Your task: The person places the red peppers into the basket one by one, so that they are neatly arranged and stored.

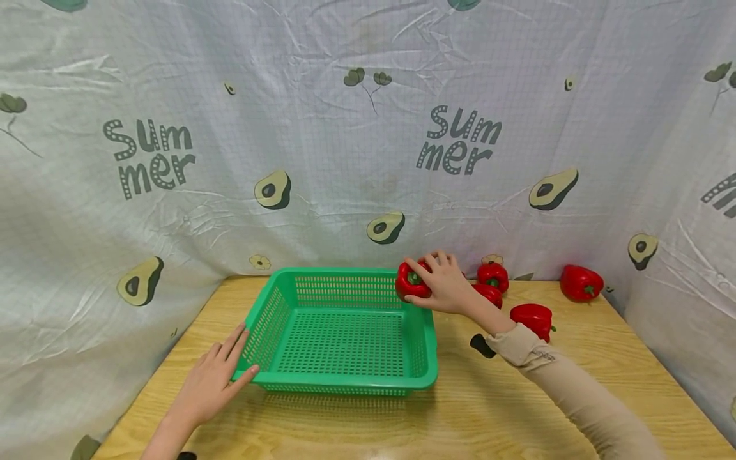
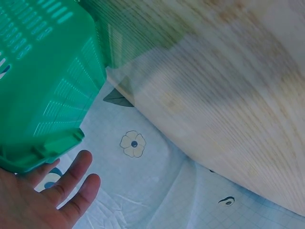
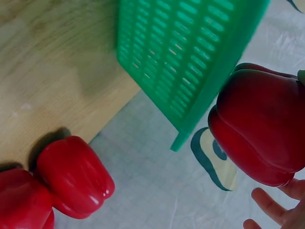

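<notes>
A beige sleeve [image 1: 586,399] reaches in closest, its right hand [image 1: 444,283] grasping a red pepper [image 1: 409,289] at the far right corner of the green basket [image 1: 345,381]. The left hand [image 1: 209,378], fingers extended, touches the left rim. The basket's right wall stands between its floor and other peppers [image 1: 530,319] on the wooden table [image 1: 489,409]; a printed curtain [image 1: 322,128] hangs behind.

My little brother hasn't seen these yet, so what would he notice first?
Probably the bright green basket on the wooden table, with the left hand at its near left corner. Next, the shiny red pepper in the right hand, at the basket's far right corner. More red peppers lie farther right.
</notes>
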The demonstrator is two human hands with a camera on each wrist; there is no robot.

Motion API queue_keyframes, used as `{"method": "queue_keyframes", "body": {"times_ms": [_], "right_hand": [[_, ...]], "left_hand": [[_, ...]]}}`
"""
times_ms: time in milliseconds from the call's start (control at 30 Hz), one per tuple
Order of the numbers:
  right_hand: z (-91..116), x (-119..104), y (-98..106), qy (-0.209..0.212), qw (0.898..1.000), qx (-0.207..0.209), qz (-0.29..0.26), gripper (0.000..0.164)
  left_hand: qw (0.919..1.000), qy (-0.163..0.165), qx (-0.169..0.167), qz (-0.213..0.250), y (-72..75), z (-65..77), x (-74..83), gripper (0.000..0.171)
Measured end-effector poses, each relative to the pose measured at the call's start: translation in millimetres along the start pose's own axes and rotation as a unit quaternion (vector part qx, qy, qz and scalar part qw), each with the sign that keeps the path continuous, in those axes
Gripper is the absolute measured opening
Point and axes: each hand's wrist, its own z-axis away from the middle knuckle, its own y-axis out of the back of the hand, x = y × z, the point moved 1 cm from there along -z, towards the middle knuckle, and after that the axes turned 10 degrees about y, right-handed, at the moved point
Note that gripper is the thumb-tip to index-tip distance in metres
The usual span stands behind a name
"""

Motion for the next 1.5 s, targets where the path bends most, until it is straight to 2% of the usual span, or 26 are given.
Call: {"method": "queue_keyframes", "body": {"times_ms": [533, 800, 1200, 1500], "right_hand": [[-22, -8, -31, 0.038, 0.995, -0.092, 0.004, 0.067], [-22, -11, -47, 0.027, 0.988, -0.152, -0.008, 0.066], [-24, -14, -56, 0.01, 0.979, -0.199, -0.037, 0.064], [-27, -18, -58, 0.0, 0.964, -0.251, -0.088, 0.066]], "left_hand": [[1.0, 0.002, 0.0, 0.003, 1.8, 0.5, 0.4, 0.066], [1.0, 0.0, 0.004, 0.001, 1.3, 0.4, 0.1, 0.065], [1.0, 0.007, 0.001, 0.003, 1.1, 1.1, 0.6, 0.065], [0.9999, 0.004, 0.012, 0.006, 0.2, 1.8, 0.5, 0.065]]}}
